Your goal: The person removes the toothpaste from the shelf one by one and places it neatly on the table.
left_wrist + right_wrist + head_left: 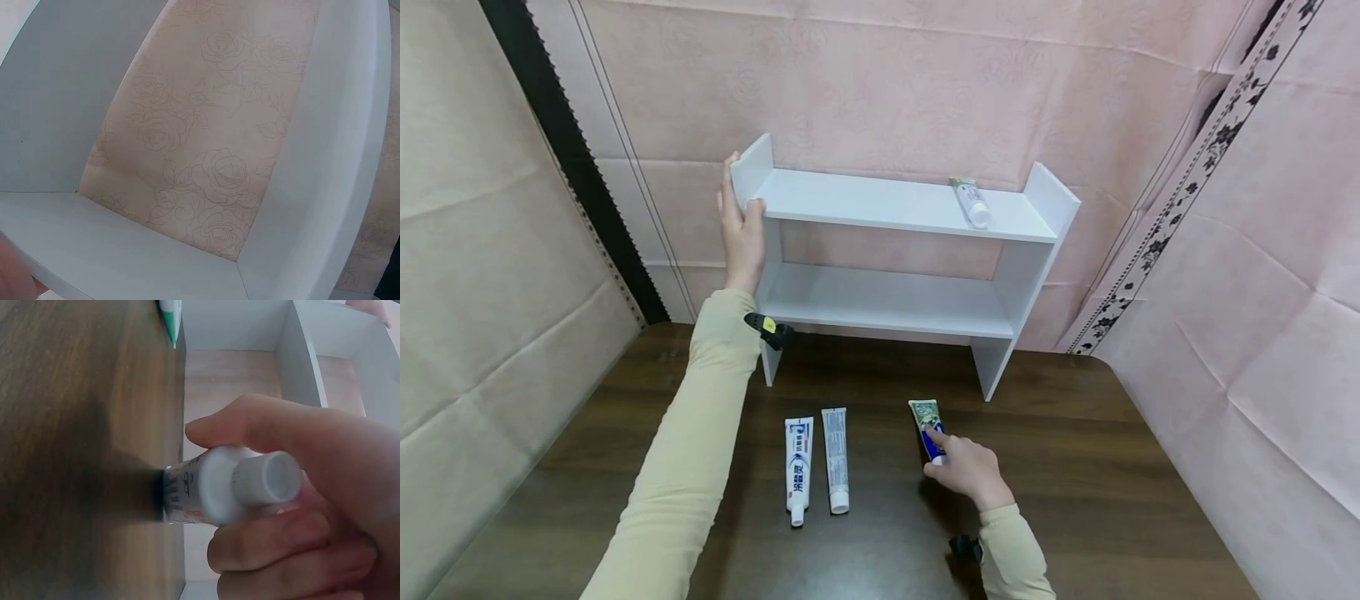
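Observation:
In the head view, my left hand (745, 237) grips the left side panel of a white two-tier shelf (887, 300), thumb at the front edge. The left wrist view shows the shelf boards (337, 150) close up, with only a bit of that hand at the lower left corner. Lower right, my right hand (966, 471) holds a blue and green toothpaste tube (927, 421) over the table. Seen from the right wrist, its white cap (269, 478) points toward the camera, between thumb and curled fingers. Two white toothpaste tubes, one (799, 467) left of the other (836, 458), lie side by side.
Another toothpaste tube (972, 202) lies on the shelf's top board, toward the right end. The shelf stands at the back of the dark wooden table (880, 558). Pale patterned cloth (895, 92) hangs behind it and on both sides.

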`<control>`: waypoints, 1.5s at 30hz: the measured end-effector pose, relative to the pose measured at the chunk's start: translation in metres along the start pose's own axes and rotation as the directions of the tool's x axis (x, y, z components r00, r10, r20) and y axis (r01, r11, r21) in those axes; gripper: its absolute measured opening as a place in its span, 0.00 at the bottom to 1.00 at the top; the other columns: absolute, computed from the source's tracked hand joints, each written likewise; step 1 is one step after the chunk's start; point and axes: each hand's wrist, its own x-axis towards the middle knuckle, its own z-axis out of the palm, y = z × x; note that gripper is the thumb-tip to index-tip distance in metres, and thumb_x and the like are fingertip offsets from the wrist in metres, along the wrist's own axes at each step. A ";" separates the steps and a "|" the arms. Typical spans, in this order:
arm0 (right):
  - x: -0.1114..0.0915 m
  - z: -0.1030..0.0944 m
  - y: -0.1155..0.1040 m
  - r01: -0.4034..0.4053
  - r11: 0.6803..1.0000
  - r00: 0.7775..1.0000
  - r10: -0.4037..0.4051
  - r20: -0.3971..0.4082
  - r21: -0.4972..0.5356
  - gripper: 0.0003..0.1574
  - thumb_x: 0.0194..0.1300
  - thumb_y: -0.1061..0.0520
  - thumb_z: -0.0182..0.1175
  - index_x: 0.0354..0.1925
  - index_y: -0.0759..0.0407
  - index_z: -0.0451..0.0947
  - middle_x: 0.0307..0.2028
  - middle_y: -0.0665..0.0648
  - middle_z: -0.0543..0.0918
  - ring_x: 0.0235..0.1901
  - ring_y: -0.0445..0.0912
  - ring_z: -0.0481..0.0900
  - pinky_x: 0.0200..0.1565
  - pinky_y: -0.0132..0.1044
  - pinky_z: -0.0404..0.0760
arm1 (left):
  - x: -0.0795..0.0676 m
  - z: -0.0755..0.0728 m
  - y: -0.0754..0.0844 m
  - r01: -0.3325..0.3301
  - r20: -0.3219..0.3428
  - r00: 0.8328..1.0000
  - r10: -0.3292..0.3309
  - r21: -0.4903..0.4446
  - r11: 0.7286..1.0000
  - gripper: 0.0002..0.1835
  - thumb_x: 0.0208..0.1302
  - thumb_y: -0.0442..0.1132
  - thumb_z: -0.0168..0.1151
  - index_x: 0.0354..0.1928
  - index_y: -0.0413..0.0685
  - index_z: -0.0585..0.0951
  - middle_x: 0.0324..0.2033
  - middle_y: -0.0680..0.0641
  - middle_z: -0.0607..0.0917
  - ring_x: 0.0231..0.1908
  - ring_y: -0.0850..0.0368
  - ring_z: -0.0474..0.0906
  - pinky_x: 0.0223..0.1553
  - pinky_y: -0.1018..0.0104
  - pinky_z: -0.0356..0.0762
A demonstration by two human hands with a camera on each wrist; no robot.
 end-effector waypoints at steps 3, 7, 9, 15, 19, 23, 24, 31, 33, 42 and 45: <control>0.001 0.002 0.001 0.001 1.000 1.000 -0.001 0.009 -0.001 0.39 0.55 0.47 0.65 0.65 0.47 0.72 0.47 0.65 0.84 0.30 0.50 0.73 0.26 0.41 0.69 | 0.000 -0.001 0.000 -0.006 0.000 1.000 0.006 0.004 1.000 0.37 0.63 0.33 0.42 0.72 0.74 0.57 0.65 0.51 0.63 0.55 0.63 0.63 0.54 0.67 0.64; 0.002 0.004 0.000 0.012 1.000 1.000 -0.012 0.021 -0.008 0.40 0.54 0.47 0.66 0.66 0.47 0.71 0.44 0.64 0.85 0.29 0.49 0.74 0.26 0.42 0.71 | -0.001 -0.001 0.002 -0.022 0.000 1.000 0.022 0.021 1.000 0.37 0.64 0.34 0.41 0.73 0.74 0.56 0.66 0.51 0.63 0.55 0.64 0.63 0.56 0.66 0.63; 0.002 0.006 -0.002 0.019 1.000 0.999 -0.019 0.037 -0.011 0.40 0.54 0.47 0.66 0.66 0.48 0.71 0.43 0.63 0.85 0.30 0.49 0.75 0.27 0.42 0.72 | -0.001 -0.002 0.003 -0.029 -0.004 1.000 0.029 0.026 0.999 0.37 0.63 0.35 0.41 0.72 0.75 0.56 0.66 0.51 0.63 0.55 0.64 0.63 0.56 0.66 0.63; 0.002 0.010 -0.004 0.013 1.000 1.000 -0.012 0.025 -0.012 0.32 0.59 0.51 0.62 0.62 0.51 0.75 0.43 0.63 0.85 0.27 0.47 0.73 0.24 0.40 0.70 | -0.004 0.002 0.004 -0.026 -0.012 1.000 0.027 0.020 0.999 0.36 0.63 0.35 0.43 0.71 0.77 0.58 0.65 0.50 0.64 0.53 0.63 0.64 0.52 0.67 0.65; 0.001 0.010 -0.002 0.006 1.000 1.000 -0.006 -0.010 0.002 0.28 0.60 0.53 0.60 0.60 0.52 0.77 0.41 0.62 0.85 0.23 0.46 0.70 0.21 0.38 0.65 | -0.005 0.006 0.004 -0.033 -0.006 0.999 0.033 0.011 0.999 0.36 0.63 0.35 0.43 0.72 0.76 0.58 0.65 0.50 0.64 0.53 0.63 0.64 0.52 0.67 0.65; 0.001 0.010 0.000 0.003 1.000 1.000 -0.002 -0.029 0.029 0.26 0.62 0.53 0.59 0.60 0.53 0.77 0.40 0.61 0.85 0.21 0.45 0.68 0.20 0.37 0.63 | -0.004 0.008 0.005 -0.033 -0.006 0.999 0.033 0.003 0.999 0.36 0.64 0.35 0.43 0.71 0.76 0.59 0.65 0.50 0.64 0.52 0.63 0.64 0.52 0.68 0.65; 0.001 0.010 0.000 0.003 0.999 0.999 -0.002 -0.032 0.032 0.26 0.62 0.53 0.59 0.60 0.53 0.77 0.37 0.60 0.85 0.20 0.45 0.68 0.19 0.37 0.62 | -0.004 0.008 0.006 -0.032 -0.005 0.999 0.032 0.002 0.999 0.36 0.64 0.34 0.43 0.71 0.75 0.59 0.65 0.50 0.64 0.52 0.63 0.64 0.51 0.68 0.65; 0.003 0.010 0.000 0.015 0.999 0.999 -0.013 -0.049 0.036 0.26 0.62 0.55 0.58 0.59 0.54 0.77 0.23 0.54 0.76 0.15 0.43 0.62 0.17 0.35 0.57 | -0.012 0.007 0.024 -0.025 0.009 1.000 0.025 -0.003 1.000 0.35 0.63 0.33 0.43 0.73 0.66 0.58 0.65 0.48 0.65 0.51 0.62 0.64 0.51 0.69 0.65; 0.003 0.010 -0.001 0.022 0.999 0.999 -0.020 -0.051 0.046 0.25 0.63 0.55 0.57 0.59 0.54 0.78 0.23 0.53 0.76 0.15 0.43 0.61 0.17 0.34 0.57 | -0.016 0.006 0.031 -0.021 0.009 1.000 0.021 0.002 1.000 0.35 0.63 0.33 0.43 0.73 0.64 0.58 0.65 0.47 0.64 0.50 0.62 0.64 0.51 0.69 0.64; 0.003 0.014 -0.001 0.027 0.997 1.000 -0.026 -0.015 0.079 0.24 0.64 0.57 0.54 0.59 0.56 0.78 0.36 0.58 0.83 0.13 0.42 0.60 0.17 0.34 0.60 | -0.025 0.000 0.037 0.008 0.007 1.000 -0.008 0.015 1.000 0.35 0.64 0.33 0.42 0.74 0.62 0.57 0.66 0.47 0.64 0.51 0.61 0.64 0.52 0.67 0.64; 0.004 0.014 -0.002 0.024 0.997 1.000 -0.023 -0.015 0.078 0.24 0.65 0.57 0.54 0.59 0.56 0.78 0.36 0.58 0.83 0.13 0.42 0.61 0.17 0.34 0.60 | -0.025 -0.001 0.037 0.002 0.009 1.000 -0.002 0.018 1.000 0.35 0.63 0.33 0.42 0.74 0.62 0.57 0.66 0.47 0.63 0.52 0.61 0.63 0.53 0.67 0.64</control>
